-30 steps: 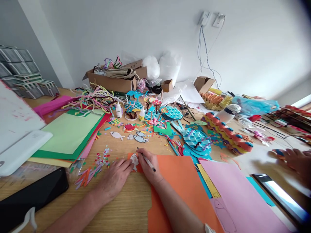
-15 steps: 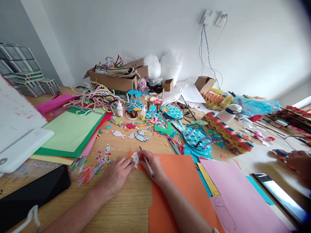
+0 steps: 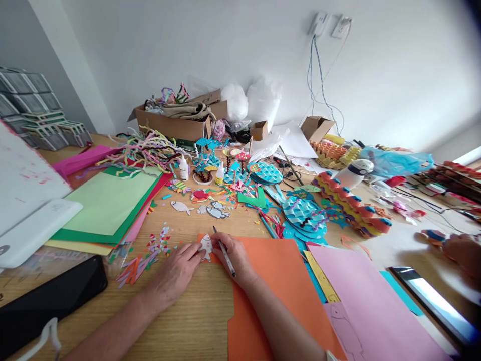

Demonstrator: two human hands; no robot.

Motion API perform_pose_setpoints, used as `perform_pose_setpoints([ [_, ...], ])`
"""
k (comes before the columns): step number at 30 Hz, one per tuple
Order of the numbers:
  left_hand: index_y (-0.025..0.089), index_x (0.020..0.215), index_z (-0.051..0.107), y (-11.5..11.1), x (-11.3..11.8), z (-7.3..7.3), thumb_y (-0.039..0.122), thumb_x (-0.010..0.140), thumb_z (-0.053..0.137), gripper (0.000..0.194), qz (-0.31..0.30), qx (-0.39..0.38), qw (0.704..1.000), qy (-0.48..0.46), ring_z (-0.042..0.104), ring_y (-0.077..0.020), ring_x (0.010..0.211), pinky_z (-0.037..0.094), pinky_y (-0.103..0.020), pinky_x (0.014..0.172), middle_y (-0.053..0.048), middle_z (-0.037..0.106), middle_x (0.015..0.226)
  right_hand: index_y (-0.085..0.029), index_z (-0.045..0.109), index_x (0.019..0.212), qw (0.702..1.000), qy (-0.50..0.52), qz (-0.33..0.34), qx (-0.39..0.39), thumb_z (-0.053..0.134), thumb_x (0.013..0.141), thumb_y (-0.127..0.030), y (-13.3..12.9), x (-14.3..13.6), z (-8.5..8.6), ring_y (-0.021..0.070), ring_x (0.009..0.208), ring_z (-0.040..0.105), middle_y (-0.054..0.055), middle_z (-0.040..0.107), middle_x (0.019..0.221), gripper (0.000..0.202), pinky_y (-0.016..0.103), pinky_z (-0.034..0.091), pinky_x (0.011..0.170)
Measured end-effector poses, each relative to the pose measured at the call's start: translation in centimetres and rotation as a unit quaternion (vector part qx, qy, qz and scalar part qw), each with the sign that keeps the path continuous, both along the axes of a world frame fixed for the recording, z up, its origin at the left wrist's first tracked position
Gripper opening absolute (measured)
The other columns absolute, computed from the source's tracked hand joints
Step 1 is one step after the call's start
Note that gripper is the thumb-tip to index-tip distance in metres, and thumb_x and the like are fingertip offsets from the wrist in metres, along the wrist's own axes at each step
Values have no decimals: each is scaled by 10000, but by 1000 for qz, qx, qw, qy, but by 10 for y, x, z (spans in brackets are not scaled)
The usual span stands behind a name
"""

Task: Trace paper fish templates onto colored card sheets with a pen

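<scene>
A small white paper fish cutout [image 3: 206,244] lies on the upper left corner of an orange sheet of paper [image 3: 278,286]. My left hand [image 3: 180,271] rests flat on the table beside it, fingers stretched out and the tips at the fish's left edge. In my right hand [image 3: 237,255] is a pen [image 3: 227,260], lying slanted across the fingers with one end pointing up and away. The right fingertips touch down at the fish's right side, partly hidden behind the hand. Beyond are more paper fish [image 3: 217,210] and a pale cutout fish [image 3: 181,207].
Paper scraps [image 3: 139,265] lie left of my hands, near a black phone [image 3: 56,291]. Coloured sheets [image 3: 108,200] are stacked further left. At right are pink paper [image 3: 372,296], woven blue crafts [image 3: 304,215] and another person's hand [image 3: 462,253]. Glue bottles [image 3: 184,168] stand behind.
The view has shifted slightly. My fingertips have edged back a little from the fish, so more of it shows. The pen remains in my right hand.
</scene>
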State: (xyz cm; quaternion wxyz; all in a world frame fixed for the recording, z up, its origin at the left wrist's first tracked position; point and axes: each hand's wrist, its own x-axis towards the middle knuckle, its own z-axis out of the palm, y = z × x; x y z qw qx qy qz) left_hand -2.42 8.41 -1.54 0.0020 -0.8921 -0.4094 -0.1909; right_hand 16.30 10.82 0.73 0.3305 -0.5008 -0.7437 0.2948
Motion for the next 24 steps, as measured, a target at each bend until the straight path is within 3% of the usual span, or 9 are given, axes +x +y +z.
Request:
perform_pose_setpoints([
  [6, 204, 1142, 541, 1, -3, 7, 92, 891, 376, 320, -13, -33, 999, -5, 537, -186, 1013, 473, -346, 885, -54, 583, 1120, -221, 619, 909, 1000, -7, 9, 6, 585, 702, -58, -1, -1, 2, 162, 727, 580, 7, 653, 794, 266, 257, 438, 693],
  [13, 211, 1152, 540, 13, -14, 17, -20, 802, 300, 484, -16, -125, 991, -56, 546, -150, 1033, 472, -322, 900, -41, 617, 1093, -228, 605, 922, 1000, -18, 11, 16, 582, 719, -68, -1, 0, 1, 164, 750, 578, 8, 654, 816, 259, 262, 438, 705],
  [18, 210, 1147, 574, 16, -15, 19, -7, 815, 302, 481, -58, -111, 991, -51, 524, -164, 1067, 468, -338, 908, -53, 607, 1140, -219, 606, 921, 1000, -15, 12, 18, 588, 720, -81, -1, 0, 0, 169, 750, 582, 18, 660, 821, 243, 265, 443, 703],
  [24, 249, 1211, 535, 10, -15, 24, 28, 840, 350, 470, -56, -124, 990, -43, 499, -169, 1087, 470, -347, 908, -36, 578, 1205, -232, 610, 937, 1000, -16, 7, 23, 595, 718, -98, 0, 0, -2, 166, 755, 591, 15, 666, 828, 258, 267, 451, 707],
])
